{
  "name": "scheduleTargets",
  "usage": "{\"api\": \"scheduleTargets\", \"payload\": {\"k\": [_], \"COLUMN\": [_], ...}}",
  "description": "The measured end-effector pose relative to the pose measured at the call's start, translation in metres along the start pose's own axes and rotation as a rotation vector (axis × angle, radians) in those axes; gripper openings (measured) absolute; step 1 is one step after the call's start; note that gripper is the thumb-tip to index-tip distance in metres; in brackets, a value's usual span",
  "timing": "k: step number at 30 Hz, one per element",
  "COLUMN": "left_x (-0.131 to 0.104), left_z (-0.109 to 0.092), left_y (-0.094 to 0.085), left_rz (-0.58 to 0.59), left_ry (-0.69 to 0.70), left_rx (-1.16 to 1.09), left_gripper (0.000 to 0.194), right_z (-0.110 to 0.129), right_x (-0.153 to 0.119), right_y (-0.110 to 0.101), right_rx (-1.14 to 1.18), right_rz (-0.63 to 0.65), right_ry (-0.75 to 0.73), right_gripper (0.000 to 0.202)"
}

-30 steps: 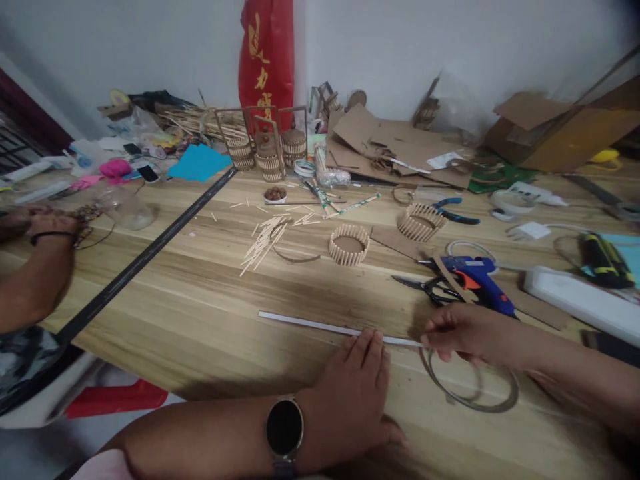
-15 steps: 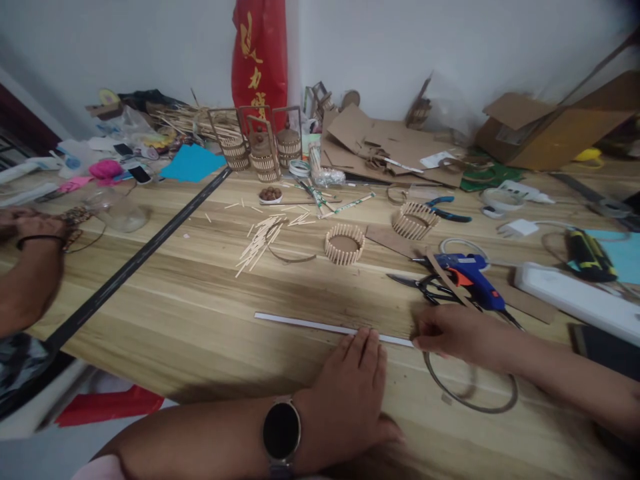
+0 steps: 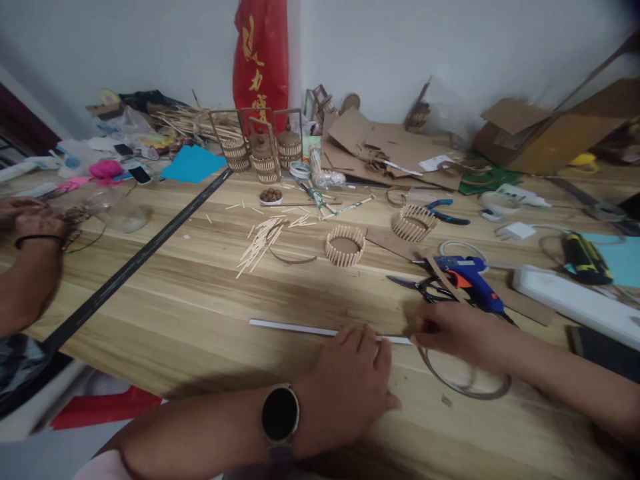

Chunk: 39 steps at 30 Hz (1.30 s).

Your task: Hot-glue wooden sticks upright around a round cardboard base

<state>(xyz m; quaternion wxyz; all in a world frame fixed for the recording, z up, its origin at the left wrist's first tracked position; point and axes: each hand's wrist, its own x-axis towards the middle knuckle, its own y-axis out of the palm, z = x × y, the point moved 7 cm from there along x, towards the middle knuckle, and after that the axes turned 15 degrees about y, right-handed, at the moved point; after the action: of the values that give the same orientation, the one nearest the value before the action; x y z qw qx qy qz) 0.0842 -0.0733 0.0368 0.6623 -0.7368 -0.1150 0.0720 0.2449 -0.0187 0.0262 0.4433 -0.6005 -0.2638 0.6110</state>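
Note:
A narrow white-faced strip point(image 3: 293, 327) lies across the wood table in front of me. My left hand point(image 3: 350, 383), below the watch, rests over its middle. The fingers are slightly bent and the thumb sticks out to the right, so the hand is open and covers part of the strip. At the strip's right end, my right hand point(image 3: 450, 333) is closed in a pinch. A thin brown loop point(image 3: 480, 395) curves out below that hand; its join with the strip is hidden by the fingers. Scissors point(image 3: 425, 285) and a blue glue gun point(image 3: 473, 275) lie just beyond my right hand.
Round stick-walled baskets point(image 3: 345, 247) and loose sticks point(image 3: 257, 247) lie farther back. Finished little baskets point(image 3: 265, 167) with handles stand behind. A white power strip point(image 3: 575, 303) is at right. Another person's hand point(image 3: 37, 223) works at far left, near a clear jar point(image 3: 120, 212).
The left end of the strip has shifted slightly left and down. My left hand's fingers are more bent, its thumb nearer them. My right hand keeps its pinch, and the brown loop has moved a little.

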Motion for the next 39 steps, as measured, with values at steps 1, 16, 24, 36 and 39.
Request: {"api": "scheduleTargets", "payload": {"k": [1, 16, 24, 36, 39], "left_x": [0.003, 0.012, 0.011, 0.011, 0.011], "left_z": [0.006, 0.068, 0.065, 0.064, 0.064], "left_y": [-0.008, -0.021, -0.028, -0.026, -0.026], "left_rz": [-0.028, -0.154, -0.247, -0.302, -0.308], "left_ry": [-0.020, -0.199, -0.217, -0.317, -0.329], "left_rx": [-0.007, -0.605, -0.564, -0.538, -0.540], "left_gripper": [0.061, 0.026, 0.018, 0.015, 0.014], "right_z": [0.002, 0.035, 0.037, 0.036, 0.037], "right_x": [-0.002, -0.054, -0.050, -0.059, -0.060], "right_y": [-0.004, -0.028, -0.017, -0.008, -0.007], "right_rx": [0.039, 0.452, 0.522, 0.514, 0.506], "right_rz": [-0.027, -0.371, -0.419, -0.543, -0.555], "right_ry": [-0.027, -0.148, -0.211, -0.342, -0.343], "right_gripper": [0.017, 0.029, 0.026, 0.021, 0.021]}}
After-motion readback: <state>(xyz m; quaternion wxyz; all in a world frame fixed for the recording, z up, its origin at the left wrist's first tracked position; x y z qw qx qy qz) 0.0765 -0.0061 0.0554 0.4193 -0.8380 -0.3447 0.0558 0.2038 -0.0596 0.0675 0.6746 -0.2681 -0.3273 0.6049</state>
